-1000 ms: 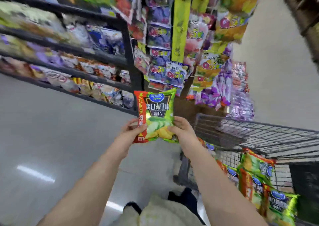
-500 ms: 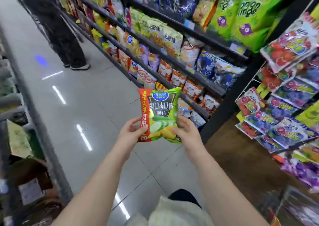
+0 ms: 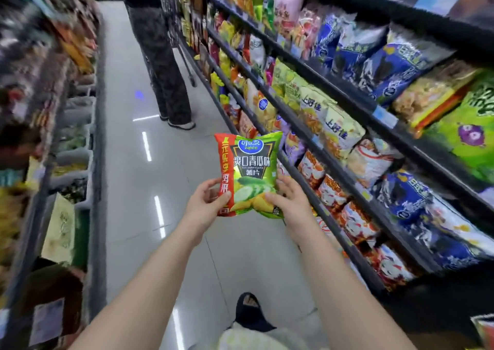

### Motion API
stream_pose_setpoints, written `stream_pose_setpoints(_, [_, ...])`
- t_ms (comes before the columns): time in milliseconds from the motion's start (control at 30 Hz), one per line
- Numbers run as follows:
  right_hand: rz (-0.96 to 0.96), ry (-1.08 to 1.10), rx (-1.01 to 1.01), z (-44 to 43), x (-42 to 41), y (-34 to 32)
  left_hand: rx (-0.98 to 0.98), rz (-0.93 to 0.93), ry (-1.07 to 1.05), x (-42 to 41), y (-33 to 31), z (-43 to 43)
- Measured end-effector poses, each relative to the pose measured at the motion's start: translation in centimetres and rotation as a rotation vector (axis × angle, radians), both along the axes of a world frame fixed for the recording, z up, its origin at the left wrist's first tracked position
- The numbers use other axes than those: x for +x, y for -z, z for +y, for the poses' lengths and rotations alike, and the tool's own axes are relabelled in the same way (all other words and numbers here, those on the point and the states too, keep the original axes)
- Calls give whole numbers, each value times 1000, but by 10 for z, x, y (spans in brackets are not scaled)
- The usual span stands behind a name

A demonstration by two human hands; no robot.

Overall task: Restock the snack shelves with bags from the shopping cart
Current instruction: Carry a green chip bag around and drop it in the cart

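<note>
Right side of frame: black metal snack shelves (image 3: 355, 97), several tiers packed with upright foil bags in blue, yellow, red and green, running off toward the upper centre. Step judged in hand: carrying one bag to its slot. To do it well, find the facing of matching green packs before reaching in. Keep the print outward and slide the bag in bottom first so neighbours are not tipped. A light hold should serve, since the pack looks air-filled and would likely crush under a squeeze. No matching slot can be made out in this view.

Centre and left: glossy grey tiled floor (image 3: 128, 189) of the aisle. Second person in dark trousers (image 3: 163, 63) at upper centre, well apart.

Centre: green foil crisp bag with red side strip and cucumber print (image 3: 250, 173), upright, held in the air over the aisle, near the lower shelf tiers and touching none.

Below it: left hand (image 3: 205, 205) pinches the lower left edge, thumb on the front. Right hand (image 3: 288, 202) grips the lower right corner, thumb in front, fingers behind. Most of the bag stands above both hands.
</note>
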State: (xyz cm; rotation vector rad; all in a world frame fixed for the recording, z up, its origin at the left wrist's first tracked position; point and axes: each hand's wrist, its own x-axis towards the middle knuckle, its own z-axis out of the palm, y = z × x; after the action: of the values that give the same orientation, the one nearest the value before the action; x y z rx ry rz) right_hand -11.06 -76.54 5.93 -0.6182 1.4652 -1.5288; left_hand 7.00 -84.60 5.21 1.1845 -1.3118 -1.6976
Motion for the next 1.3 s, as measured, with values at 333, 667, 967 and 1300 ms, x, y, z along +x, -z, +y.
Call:
stream_pose_setpoints(333, [90, 20, -221, -226, -107, -94, -218, 62, -21, -109, -104, -218])
stream_pose_setpoints(667, [283, 127, -404, -412, -175, -211, -438, 121, 144, -186, -212, -436])
stream_pose_setpoints(967, [434, 388, -529, -539, -221, -303, -568, 264, 335, -258, -317, -601])
stream_pose_setpoints(1300, [721, 547, -518, -637, -314, -429, -670, 489, 409, -381, -421, -713])
